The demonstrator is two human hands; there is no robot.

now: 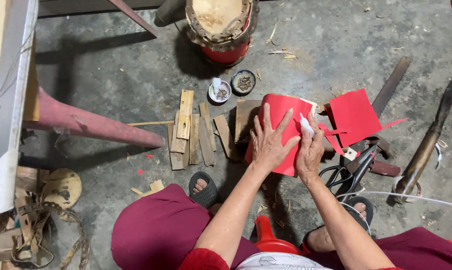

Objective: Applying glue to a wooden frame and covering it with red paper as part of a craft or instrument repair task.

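My left hand [269, 142] lies flat, fingers spread, on a small drum-like body wrapped in red paper [282, 114] that rests on a wooden block [245, 119]. My right hand [310, 149] presses against the right side of the red wrap and pinches a small white piece [306, 126] between its fingers. A loose red paper sheet [355, 116] with cut strips lies just to the right. Black scissors [347, 176] lie on the concrete below my right wrist.
Several wooden slats [192, 131] lie left of the block. Two small bowls [232, 87] sit beyond it, a red drum [222, 25] further back. A saw blade [392, 84] and a sickle-like tool [429, 142] lie right. My sandalled feet [205, 188] and a red stool [269, 238] are below.
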